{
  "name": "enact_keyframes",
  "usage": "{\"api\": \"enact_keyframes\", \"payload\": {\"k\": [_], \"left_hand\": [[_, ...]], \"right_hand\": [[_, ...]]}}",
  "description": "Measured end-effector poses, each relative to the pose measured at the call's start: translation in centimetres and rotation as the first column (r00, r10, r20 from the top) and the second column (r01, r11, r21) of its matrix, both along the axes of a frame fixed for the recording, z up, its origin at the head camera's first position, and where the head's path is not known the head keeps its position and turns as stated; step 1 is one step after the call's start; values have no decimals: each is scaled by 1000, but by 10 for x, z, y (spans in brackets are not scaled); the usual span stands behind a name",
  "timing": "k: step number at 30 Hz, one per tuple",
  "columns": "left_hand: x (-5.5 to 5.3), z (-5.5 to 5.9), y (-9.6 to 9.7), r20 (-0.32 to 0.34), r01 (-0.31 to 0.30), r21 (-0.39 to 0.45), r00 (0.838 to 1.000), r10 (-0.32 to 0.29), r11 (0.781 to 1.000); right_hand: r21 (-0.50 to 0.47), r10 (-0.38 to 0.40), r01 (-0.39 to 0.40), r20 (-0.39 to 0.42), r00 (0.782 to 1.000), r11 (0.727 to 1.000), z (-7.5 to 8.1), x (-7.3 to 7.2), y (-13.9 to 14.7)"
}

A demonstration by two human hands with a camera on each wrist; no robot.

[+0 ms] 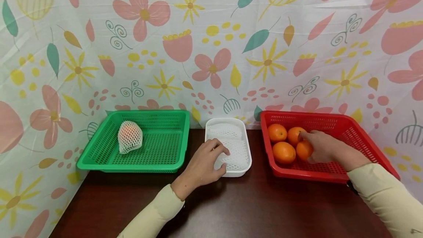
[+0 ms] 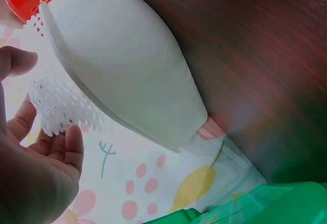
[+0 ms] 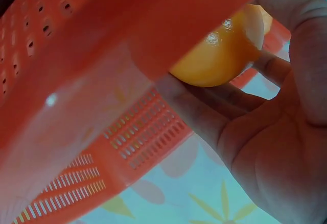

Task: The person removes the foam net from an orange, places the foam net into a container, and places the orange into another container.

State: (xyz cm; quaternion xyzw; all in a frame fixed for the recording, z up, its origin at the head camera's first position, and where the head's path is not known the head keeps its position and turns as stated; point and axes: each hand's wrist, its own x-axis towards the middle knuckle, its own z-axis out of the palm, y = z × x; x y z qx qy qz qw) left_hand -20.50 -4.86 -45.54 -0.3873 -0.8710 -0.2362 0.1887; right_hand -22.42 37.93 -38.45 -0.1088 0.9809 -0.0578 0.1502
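Note:
My right hand (image 1: 320, 146) reaches into the red basket (image 1: 330, 175) and grips an orange (image 1: 303, 151). In the right wrist view, the fingers and thumb curve round that orange (image 3: 217, 55), partly hidden by the basket wall. Three more oranges (image 1: 284, 152) sit beside it at the basket's left end. My left hand (image 1: 206, 161) is over the white tray (image 1: 245, 168), its fingers bent and its thumb apart from them. White foam nets (image 1: 232, 153) lie in the tray. In the left wrist view, the fingertips are at the edge of a foam net (image 2: 64, 104).
To the left stands a green basket (image 1: 132, 167), with a fruit in a white foam net (image 1: 130, 137) inside. Both baskets and the tray rest on a dark wooden table (image 1: 244, 208), against a flower-patterned cloth (image 1: 211, 21).

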Motion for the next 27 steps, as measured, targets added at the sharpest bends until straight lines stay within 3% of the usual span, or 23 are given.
{"api": "enact_keyframes", "payload": {"k": [9,17,22,27], "left_hand": [[1,0,1,-23,11,19,1000,-11,1000],[2,1,2,-81,26,79,996,-20,996],[2,2,1,-108,36,89,994,-26,995],[4,3,0,-90,27,83,996,-20,996]], "right_hand": [[46,10,-10,14,1000,999,-9,-6,2],[53,103,-101,-36,994,993,-16,-7,2],[55,97,-95,-36,995,994,-19,-8,0],[72,88,-86,-34,996,994,-20,-9,-1]]}}
